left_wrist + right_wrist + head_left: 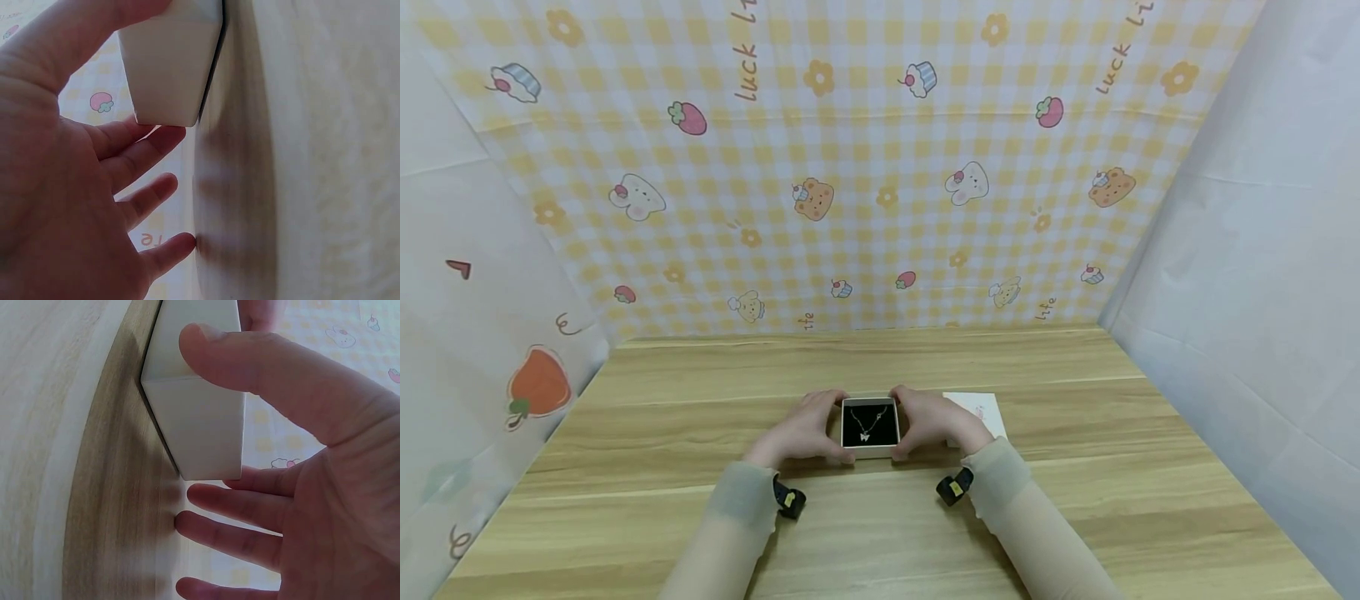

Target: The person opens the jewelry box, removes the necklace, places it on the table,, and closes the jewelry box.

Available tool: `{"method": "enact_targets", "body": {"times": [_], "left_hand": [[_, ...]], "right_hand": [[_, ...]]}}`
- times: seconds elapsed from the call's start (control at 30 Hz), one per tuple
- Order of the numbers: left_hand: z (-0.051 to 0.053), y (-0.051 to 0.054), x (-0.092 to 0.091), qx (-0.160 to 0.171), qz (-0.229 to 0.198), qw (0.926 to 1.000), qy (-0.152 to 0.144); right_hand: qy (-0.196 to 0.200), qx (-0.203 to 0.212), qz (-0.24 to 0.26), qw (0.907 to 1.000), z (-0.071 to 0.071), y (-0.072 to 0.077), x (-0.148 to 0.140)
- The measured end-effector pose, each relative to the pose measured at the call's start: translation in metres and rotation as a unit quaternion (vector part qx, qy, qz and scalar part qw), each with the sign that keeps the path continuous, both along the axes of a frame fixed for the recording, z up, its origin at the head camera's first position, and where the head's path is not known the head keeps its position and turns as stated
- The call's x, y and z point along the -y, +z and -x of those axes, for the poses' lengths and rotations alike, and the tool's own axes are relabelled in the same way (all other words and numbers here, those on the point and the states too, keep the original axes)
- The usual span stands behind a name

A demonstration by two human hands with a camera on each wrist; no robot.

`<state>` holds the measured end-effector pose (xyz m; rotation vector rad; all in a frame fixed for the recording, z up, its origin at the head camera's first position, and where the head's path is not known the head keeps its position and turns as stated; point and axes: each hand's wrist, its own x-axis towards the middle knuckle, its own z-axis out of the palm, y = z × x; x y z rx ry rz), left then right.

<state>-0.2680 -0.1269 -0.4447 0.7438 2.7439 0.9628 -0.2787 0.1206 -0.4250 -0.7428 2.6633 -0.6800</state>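
A small white jewelry box [871,452] stands uncovered on the wooden table, a silver necklace [865,434] with a butterfly-like pendant lying on its black lining. My left hand [806,429] grips the box's left end, thumb at the near side and fingertips at the far side. From the right, my right hand [931,422] holds the other end the same way. In the left wrist view the box's plain end wall [172,72] shows between thumb and fingers. The right wrist view has my right thumb on the near wall of the box [200,425], its base at the tabletop.
Behind my right hand a white box lid or card [985,410] with faint pink print lies on the table [880,533], partly covered by the hand. A yellow checked cloth [880,150] hangs at the back. White cloths flank both sides. Each wrist wears a black camera strap.
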Motion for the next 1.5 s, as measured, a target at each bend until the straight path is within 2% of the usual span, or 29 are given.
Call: {"method": "enact_targets", "body": {"times": [0.4,0.57,0.7,0.77,0.9,1.07,1.33,1.5], "left_hand": [[0.001,0.0,0.001,0.008,0.004,0.9999,-0.01],[-0.002,0.004,0.001,0.032,0.006,0.9992,-0.021],[-0.004,0.01,0.0,0.043,-0.001,0.9989,-0.015],[-0.005,0.013,-0.001,0.033,-0.003,0.9994,-0.011],[-0.007,0.018,-0.004,-0.009,-0.003,1.0,0.002],[-0.009,0.024,-0.009,-0.058,0.014,0.9976,0.035],[-0.012,0.027,-0.015,-0.085,0.037,0.9925,0.08],[-0.013,0.025,-0.018,-0.097,0.096,0.9864,0.092]], "right_hand": [[0.001,0.014,0.002,0.9999,-0.001,0.0,0.002],[0.001,0.019,-0.002,0.9998,-0.002,0.002,0.002],[0.003,0.028,-0.002,0.9996,-0.002,0.004,0.002],[0.002,0.032,-0.004,0.9995,-0.003,0.005,0.001],[-0.001,0.039,-0.005,0.9992,-0.004,0.006,0.001],[-0.007,0.042,-0.009,0.9991,-0.004,0.005,0.002],[-0.007,0.041,-0.019,0.999,-0.008,0.007,0.004],[-0.01,0.043,-0.025,0.9987,-0.009,0.007,0.006]]}}
